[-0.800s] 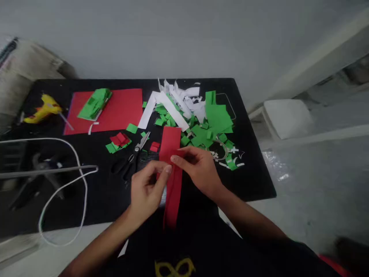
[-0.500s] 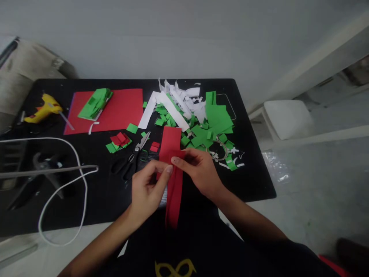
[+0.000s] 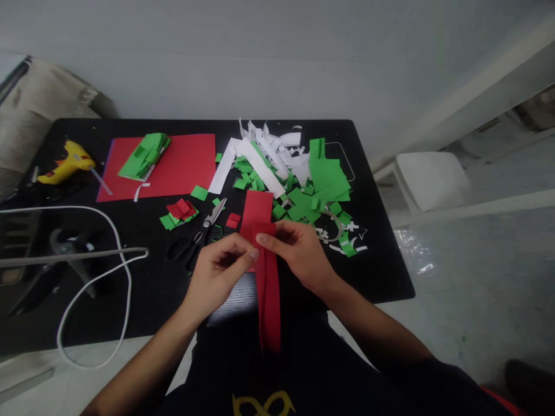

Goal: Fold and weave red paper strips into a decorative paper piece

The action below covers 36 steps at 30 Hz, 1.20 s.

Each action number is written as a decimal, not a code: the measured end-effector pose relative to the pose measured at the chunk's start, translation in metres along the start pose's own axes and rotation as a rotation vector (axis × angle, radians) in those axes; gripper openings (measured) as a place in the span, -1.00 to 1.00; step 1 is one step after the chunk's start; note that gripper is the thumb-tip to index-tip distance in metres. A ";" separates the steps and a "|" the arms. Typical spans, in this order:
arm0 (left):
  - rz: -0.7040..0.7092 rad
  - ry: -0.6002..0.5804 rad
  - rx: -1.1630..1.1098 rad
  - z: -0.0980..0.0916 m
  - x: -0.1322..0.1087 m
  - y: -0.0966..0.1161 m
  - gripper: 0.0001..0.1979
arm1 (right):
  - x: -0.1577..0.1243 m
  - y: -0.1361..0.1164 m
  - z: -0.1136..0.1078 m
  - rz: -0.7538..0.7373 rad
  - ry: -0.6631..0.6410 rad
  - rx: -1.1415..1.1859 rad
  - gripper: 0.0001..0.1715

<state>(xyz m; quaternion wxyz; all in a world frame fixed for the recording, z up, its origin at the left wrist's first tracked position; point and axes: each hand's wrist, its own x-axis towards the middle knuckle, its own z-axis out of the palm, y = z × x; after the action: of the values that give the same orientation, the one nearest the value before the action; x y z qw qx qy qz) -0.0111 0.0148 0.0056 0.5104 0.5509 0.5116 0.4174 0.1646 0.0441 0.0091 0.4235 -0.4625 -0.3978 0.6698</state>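
A long red paper strip runs from the black table down over my lap. My left hand pinches its left edge with thumb and forefinger. My right hand presses a fingertip on the strip's middle and holds its right side. Both hands meet at one spot near the strip's upper part. Black-handled scissors lie just left of my left hand.
Green and white paper scraps pile up behind the hands. A red sheet with folded green paper lies at back left. A yellow glue gun, a white cable and small red and green squares sit to the left.
The lower end of the red strip has swung slightly right and lies flatter. My left hand has shifted a little lower along the strip's edge. My right hand has barely moved.
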 end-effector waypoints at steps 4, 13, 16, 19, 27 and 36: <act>0.015 0.094 0.006 0.004 -0.002 0.000 -0.84 | -0.001 -0.001 0.001 -0.003 -0.018 0.019 -0.65; 0.069 0.252 0.042 0.010 -0.003 -0.004 -0.89 | -0.010 0.002 -0.002 0.093 -0.094 -0.043 -0.70; 0.021 0.233 -0.033 0.011 -0.003 -0.003 -0.88 | -0.009 0.003 -0.001 0.119 -0.107 0.010 -0.70; -0.055 0.185 -0.112 0.009 -0.002 -0.003 -0.84 | -0.008 0.005 0.000 0.157 -0.131 0.072 -0.63; -0.110 0.109 -0.032 -0.010 0.010 -0.010 -0.73 | -0.009 0.004 -0.001 0.240 -0.179 0.057 -0.69; -0.093 0.090 -0.013 -0.012 0.005 -0.009 -0.71 | -0.010 0.007 -0.005 0.295 -0.277 0.052 -0.62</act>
<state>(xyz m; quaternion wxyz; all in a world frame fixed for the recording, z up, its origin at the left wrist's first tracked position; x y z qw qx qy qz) -0.0239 0.0210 -0.0019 0.5094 0.5038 0.5562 0.4211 0.1697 0.0332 0.0040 0.2736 -0.4083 -0.3626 0.7917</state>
